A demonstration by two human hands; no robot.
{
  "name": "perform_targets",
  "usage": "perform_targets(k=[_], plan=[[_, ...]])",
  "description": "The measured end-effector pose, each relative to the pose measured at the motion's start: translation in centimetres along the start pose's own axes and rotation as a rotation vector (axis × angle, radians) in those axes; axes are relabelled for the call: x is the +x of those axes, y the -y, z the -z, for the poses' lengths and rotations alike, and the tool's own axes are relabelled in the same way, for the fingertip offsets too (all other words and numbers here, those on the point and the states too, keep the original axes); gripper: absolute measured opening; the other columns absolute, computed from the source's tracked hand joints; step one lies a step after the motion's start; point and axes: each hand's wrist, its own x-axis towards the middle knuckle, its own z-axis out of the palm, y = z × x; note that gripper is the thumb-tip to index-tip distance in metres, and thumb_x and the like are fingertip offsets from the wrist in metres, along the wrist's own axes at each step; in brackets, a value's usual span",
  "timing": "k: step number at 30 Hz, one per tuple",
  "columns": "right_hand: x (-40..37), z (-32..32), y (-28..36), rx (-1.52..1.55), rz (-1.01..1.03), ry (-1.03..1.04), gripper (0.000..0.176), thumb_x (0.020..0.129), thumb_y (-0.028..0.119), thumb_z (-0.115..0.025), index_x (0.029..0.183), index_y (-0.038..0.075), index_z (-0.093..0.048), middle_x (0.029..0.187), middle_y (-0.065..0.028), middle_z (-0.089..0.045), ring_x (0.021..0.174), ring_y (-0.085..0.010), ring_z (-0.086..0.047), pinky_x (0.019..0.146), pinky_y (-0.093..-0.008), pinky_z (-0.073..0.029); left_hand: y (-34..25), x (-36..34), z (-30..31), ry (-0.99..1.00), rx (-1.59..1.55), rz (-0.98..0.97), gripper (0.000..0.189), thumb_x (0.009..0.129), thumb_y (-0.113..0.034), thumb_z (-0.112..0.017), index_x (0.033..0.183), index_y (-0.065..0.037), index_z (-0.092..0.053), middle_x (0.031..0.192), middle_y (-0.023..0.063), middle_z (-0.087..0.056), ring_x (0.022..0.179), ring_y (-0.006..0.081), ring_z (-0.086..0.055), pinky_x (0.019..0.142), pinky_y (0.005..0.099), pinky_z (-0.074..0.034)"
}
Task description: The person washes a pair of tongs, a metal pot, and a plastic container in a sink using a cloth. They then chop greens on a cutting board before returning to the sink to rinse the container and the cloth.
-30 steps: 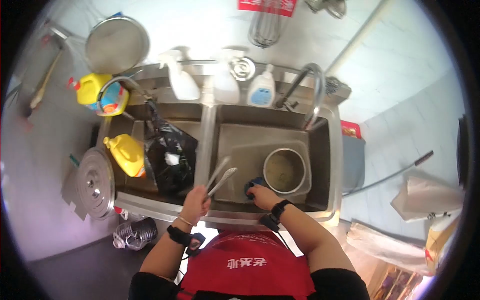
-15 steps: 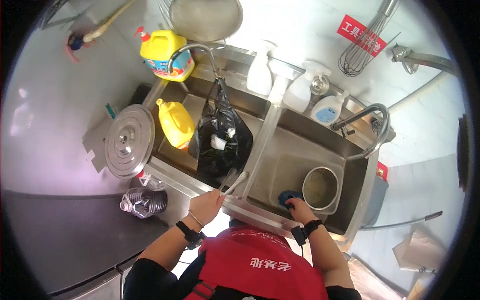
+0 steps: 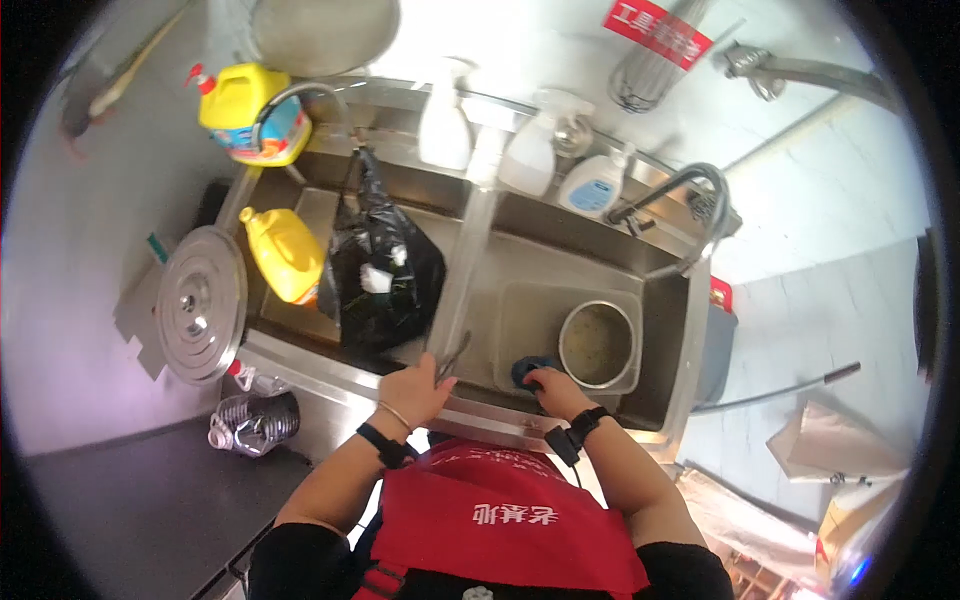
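Note:
My left hand [image 3: 412, 394] is closed around slim metal tongs [image 3: 456, 352], over the front rim of the double sink near its divider. Inside the right basin, my right hand [image 3: 560, 393] grips a dark blue scrubbing cloth [image 3: 528, 371]. Just right of that cloth is a round metal pot [image 3: 597, 345] with cloudy liquid in it. The pot stands in a shallow translucent tray [image 3: 515, 310] on the basin floor. Fingers partly cover the cloth, so its exact shape is hidden.
The left basin holds a black plastic bag [image 3: 388, 270] with scraps and a yellow jug [image 3: 285, 255]. A steel lid [image 3: 203, 303] leans at the left rim. Spray bottles [image 3: 445, 135] line the back ledge. A curved faucet [image 3: 715, 200] arches at the right.
The camera view has shifted, so the sink and its contents appear further left. The tongs have turned and now appear more edge-on. My right hand stays at the cloth beside the pot.

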Motion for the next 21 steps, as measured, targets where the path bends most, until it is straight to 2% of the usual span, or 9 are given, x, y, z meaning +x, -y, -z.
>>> perform_targets(k=[4, 8, 10, 12, 14, 15, 18, 19, 21], plan=[[-0.6, 1.0, 0.2, 0.12, 0.036, -0.112, 0.032, 0.072, -0.001, -0.052, 0.102, 0.007, -0.062, 0.105, -0.0165, -0.06, 0.1, -0.0351, -0.055, 0.086, -0.0405, -0.045, 0.0, 0.0, 1.6, 0.054, -0.043, 0.006, 0.062, 0.078, -0.054, -0.057, 0.112, -0.002, -0.044, 0.072, 0.0202, -0.064, 0.069, 0.0393, -0.063, 0.061, 0.0464, -0.049], [-1.9, 2.9, 0.4, 0.204, 0.055, -0.202, 0.033, 0.071, -0.002, -0.051, 0.101, 0.007, -0.062, 0.1, -0.0162, -0.061, 0.094, -0.0344, -0.057, 0.083, -0.0398, -0.046, -0.3, 0.0, 2.5, 0.061, 0.065, 0.018, 0.068, 0.079, -0.055, -0.056, 0.121, -0.003, -0.042, 0.08, 0.0207, -0.064, 0.073, 0.0375, -0.063, 0.063, 0.0452, -0.049], [-2.8, 5.3, 2.1, 0.419, -0.042, -0.218, 0.033, 0.07, -0.004, -0.049, 0.099, 0.005, -0.062, 0.097, -0.0152, -0.062, 0.09, -0.0329, -0.059, 0.082, -0.0366, -0.046, 0.5, 0.0, 2.6, -0.02, 0.042, 0.019, 0.071, 0.08, -0.058, -0.053, 0.124, -0.003, -0.042, 0.079, 0.0201, -0.065, 0.07, 0.0377, -0.063, 0.062, 0.0454, -0.049], [-3.5, 6.2, 1.9, 0.477, -0.008, -0.272, 0.032, 0.07, -0.004, -0.048, 0.097, 0.004, -0.063, 0.095, -0.0139, -0.063, 0.089, -0.0303, -0.059, 0.082, -0.0342, -0.046, 0.2, 0.3, 3.0, 0.045, 0.082, 0.08, 0.068, 0.08, -0.054, -0.056, 0.123, -0.003, -0.043, 0.082, 0.0193, -0.063, 0.074, 0.0363, -0.063, 0.064, 0.0441, -0.049], [-4.6, 7.4, 1.5, 0.532, 0.021, -0.325, 0.031, 0.069, -0.004, -0.048, 0.095, 0.004, -0.063, 0.093, -0.0126, -0.063, 0.088, -0.0277, -0.06, 0.081, -0.0318, -0.046, -0.2, 0.7, 3.0, -0.275, 0.17, -0.076, 0.065, 0.078, -0.047, -0.062, 0.122, -0.003, -0.044, 0.086, 0.0185, -0.06, 0.08, 0.0332, -0.061, 0.066, 0.0417, -0.049], [-5.3, 8.3, 1.5, 0.596, -0.009, -0.347, 0.03, 0.069, -0.005, -0.046, 0.093, 0.003, -0.063, 0.092, -0.0112, -0.064, 0.088, -0.0244, -0.06, 0.082, -0.0305, -0.046, -1.4, 1.2, 3.7, -0.298, 0.139, -0.058, 0.058, 0.076, -0.036, -0.067, 0.12, -0.003, -0.047, 0.089, 0.0162, -0.057, 0.082, 0.03, -0.06, 0.066, 0.039, -0.049], [-7.4, 10.5, 0.4, 0.698, -0.031, -0.401, 0.029, 0.068, -0.006, -0.044, 0.09, 0.001, -0.063, 0.089, -0.0085, -0.064, 0.088, -0.0189, -0.059, 0.082, -0.0281, -0.045, -4.8, 3.1, 3.9, -0.241, -0.058, -0.164, 0.049, 0.077, -0.034, -0.066, 0.112, -0.004, -0.051, 0.097, 0.0155, -0.059, 0.085, 0.0318, -0.06, 0.07, 0.0396, -0.049], [-8.2, 11.2, -0.2, 0.733, -0.017, -0.439, 0.029, 0.068, -0.006, -0.043, 0.089, 0.0, -0.062, 0.088, -0.0073, -0.063, 0.088, -0.0167, -0.059, 0.082, -0.027, -0.044, -5.6, 4.0, 2.6, -0.3, -0.134, -0.298, 0.043, 0.076, -0.026, -0.068, 0.11, -0.003, -0.055, 0.086, 0.0115, -0.06, 0.074, 0.0268, -0.059, 0.065, 0.0357, -0.048], [-9.9, 12.9, -0.8, 0.777, -0.035, -0.488, 0.028, 0.067, -0.007, -0.042, 0.086, -0.001, -0.062, 0.087, -0.0075, -0.063, 0.087, -0.0166, -0.059, 0.082, -0.0269, -0.044, -8.0, 6.4, -0.8, -0.095, -0.288, -0.237, 0.04, 0.078, -0.027, -0.067, 0.108, -0.004, -0.055, 0.086, 0.0113, -0.061, 0.075, 0.0263, -0.06, 0.067, 0.0346, -0.048]])
